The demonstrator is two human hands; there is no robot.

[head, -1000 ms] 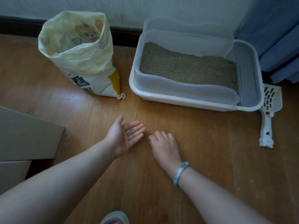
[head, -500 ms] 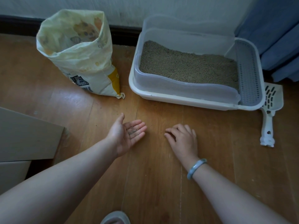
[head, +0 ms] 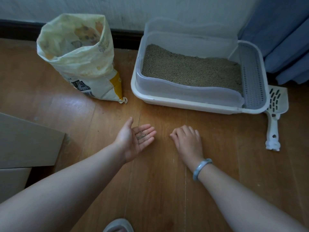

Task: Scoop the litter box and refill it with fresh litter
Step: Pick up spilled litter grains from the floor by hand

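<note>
The white litter box point(head: 151, 99) stands on the wood floor by the wall, with a clear inner rim and a level bed of grey-green litter point(head: 189, 69). A white slotted scoop point(head: 274, 114) lies on the floor at its right end. The open yellow-white litter bag point(head: 80, 52) stands to its left. In front of the box, my left hand point(head: 132, 144) lies palm up with straight fingers and carries a few litter grains point(head: 142, 138). My right hand point(head: 188, 141) is palm down beside it, its bent fingertips touching the floor.
A beige board or box point(head: 25, 139) sits on the floor at the left. Blue curtains point(head: 284, 39) hang behind the box's right end. A grey slipper toe point(head: 118, 226) shows at the bottom edge. A dark baseboard runs along the wall.
My right hand has moved right, away from my left palm, and come down on the floor. My left hand has stayed palm up with the grains.
</note>
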